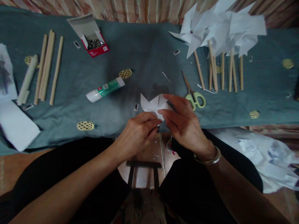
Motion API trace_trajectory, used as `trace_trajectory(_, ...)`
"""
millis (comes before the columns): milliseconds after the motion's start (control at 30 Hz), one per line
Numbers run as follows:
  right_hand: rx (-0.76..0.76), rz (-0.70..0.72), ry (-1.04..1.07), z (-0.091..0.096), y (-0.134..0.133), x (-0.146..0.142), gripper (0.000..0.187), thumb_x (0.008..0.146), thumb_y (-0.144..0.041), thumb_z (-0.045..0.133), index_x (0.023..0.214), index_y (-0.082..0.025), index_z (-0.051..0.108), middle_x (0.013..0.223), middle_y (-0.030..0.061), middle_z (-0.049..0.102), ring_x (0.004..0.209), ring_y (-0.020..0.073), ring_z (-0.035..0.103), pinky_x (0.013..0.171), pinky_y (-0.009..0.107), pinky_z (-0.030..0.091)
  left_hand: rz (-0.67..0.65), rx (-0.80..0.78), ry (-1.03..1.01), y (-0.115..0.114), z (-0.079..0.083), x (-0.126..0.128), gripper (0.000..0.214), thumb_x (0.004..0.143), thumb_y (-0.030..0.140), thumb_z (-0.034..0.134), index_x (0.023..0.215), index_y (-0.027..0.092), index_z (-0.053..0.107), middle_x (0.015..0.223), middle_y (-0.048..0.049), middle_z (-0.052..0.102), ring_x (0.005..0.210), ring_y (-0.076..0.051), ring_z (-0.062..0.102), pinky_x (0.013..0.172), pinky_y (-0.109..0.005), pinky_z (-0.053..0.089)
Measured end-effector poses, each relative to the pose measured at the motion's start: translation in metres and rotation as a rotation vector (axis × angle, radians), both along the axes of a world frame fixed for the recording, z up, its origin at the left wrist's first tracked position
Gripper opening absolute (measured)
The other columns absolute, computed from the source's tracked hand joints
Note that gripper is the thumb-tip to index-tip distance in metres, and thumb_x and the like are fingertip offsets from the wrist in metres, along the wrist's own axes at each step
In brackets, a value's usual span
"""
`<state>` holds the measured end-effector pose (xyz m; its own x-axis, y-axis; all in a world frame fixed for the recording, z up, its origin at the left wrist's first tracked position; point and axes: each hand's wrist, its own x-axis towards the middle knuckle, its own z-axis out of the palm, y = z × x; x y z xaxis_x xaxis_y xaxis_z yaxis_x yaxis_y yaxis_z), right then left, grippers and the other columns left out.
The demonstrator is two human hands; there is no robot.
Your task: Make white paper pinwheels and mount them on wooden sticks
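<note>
Green tablecloth [144,40] lies before left hand [139,128] and right hand [184,124], both angled inward, pinching a paper pinwheel [153,107].

I see the left hand [139,129] pinching a white paper pinwheel [151,105], the right hand [183,123] touching its blades. Green-handled scissors [195,96] lie just to the right, a glue stick [106,89] to the left. Far right, pinwheels on sticks [216,28] overlap; far left, an open red box [98,52] holds metal pieces [94,43].

White paper pinwheel [154,107], blades splayed, between fingers [171,115].
</note>
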<state>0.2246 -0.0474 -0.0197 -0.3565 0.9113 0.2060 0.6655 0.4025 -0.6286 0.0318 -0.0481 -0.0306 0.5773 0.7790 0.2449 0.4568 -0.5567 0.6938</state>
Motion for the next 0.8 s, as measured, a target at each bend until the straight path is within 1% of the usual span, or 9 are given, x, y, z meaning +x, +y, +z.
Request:
trace_trajectory(167, 0.001, 0.025, -0.039, 0.000, 0.001, -0.001, 0.035, 0.092, -0.013, 0.045, 0.110, -0.035, 0.065, 0.142, -0.0019, 0.052, 0.134, 0.0289, 0.044, 0.113, 0.055, 0.039, 0.003, -0.009, -0.001, 0.000, 0.000, 0.000, 0.020, 0.090, 0.010, 0.056, 0.104, 0.016, 0.069, 0.095, -0.0055, 0.069, 0.089, -0.017, 0.068, 0.079, -0.030, 0.058)
trace_trajectory(367, -0.023, 0.026, -0.001, -0.003, -0.001, -0.006, 0.031, 0.095, -0.021, 0.045, 0.114, -0.038, 0.062, 0.142, -0.0025, 0.053, 0.137, 0.0300, 0.042, 0.114, 0.058, 0.037, 0.004, 0.015, -0.027, 0.000, -0.001, 0.000, 0.019, 0.089, 0.009, 0.056, 0.102, 0.014, 0.068, 0.094, -0.0060, 0.068, 0.087, -0.016, 0.067, 0.076, -0.029, 0.058)
trace_trajectory(467, 0.039, 0.012, 0.008, -0.010, -0.005, -0.009, 0.027, 0.096, -0.023, 0.044, 0.115, -0.037, 0.059, 0.145, -0.0021, 0.051, 0.141, 0.0280, 0.039, 0.115, 0.055, 0.034, 0.001, 0.038, -0.010, -0.001, -0.001, 0.000, 0.018, 0.090, 0.010, 0.055, 0.102, 0.013, 0.067, 0.092, -0.0062, 0.066, 0.086, -0.016, 0.065, 0.074, -0.029, 0.058)
trace_trajectory(533, 0.103, -0.002, -0.028, -0.014, -0.007, -0.011, 0.025, 0.097, -0.024, 0.043, 0.114, -0.036, 0.057, 0.147, -0.0018, 0.049, 0.143, 0.0261, 0.037, 0.115, 0.053, 0.035, -0.006, 0.062, 0.017, -0.001, 0.000, -0.001, 0.017, 0.091, 0.011, 0.054, 0.101, 0.013, 0.067, 0.092, -0.0068, 0.065, 0.086, -0.017, 0.064, 0.074, -0.031, 0.058)
trace_trajectory(667, 0.174, 0.017, -0.137, -0.018, -0.011, -0.013, 0.022, 0.098, -0.021, 0.041, 0.114, -0.030, 0.055, 0.150, 0.0059, 0.048, 0.146, 0.0278, 0.032, 0.111, 0.053, 0.036, -0.019, 0.106, 0.071, -0.002, 0.001, -0.001, 0.015, 0.093, 0.015, 0.052, 0.098, 0.012, 0.066, 0.091, -0.0090, 0.062, 0.086, -0.019, 0.061, 0.072, -0.034, 0.057)
trace_trajectory(733, 0.203, 0.008, -0.163, -0.020, -0.012, -0.015, 0.024, 0.098, -0.018, 0.042, 0.116, -0.030, 0.054, 0.148, 0.0077, 0.050, 0.146, 0.0269, 0.033, 0.112, 0.052, 0.035, -0.019, 0.125, 0.090, -0.002, 0.001, -0.001, 0.016, 0.094, 0.016, 0.051, 0.094, 0.011, 0.066, 0.090, -0.0099, 0.062, 0.086, -0.020, 0.060, 0.072, -0.034, 0.057)
trace_trajectory(800, 0.214, 0.007, -0.174, -0.021, -0.013, -0.016, 0.029, 0.098, -0.016, 0.042, 0.121, -0.031, 0.051, 0.147, 0.0060, 0.052, 0.146, 0.0240, 0.034, 0.113, 0.049, 0.035, -0.020, 0.139, 0.096, -0.002, 0.000, -0.001, 0.015, 0.094, 0.016, 0.052, 0.093, 0.010, 0.067, 0.091, -0.0106, 0.062, 0.088, -0.021, 0.060, 0.075, -0.036, 0.056)
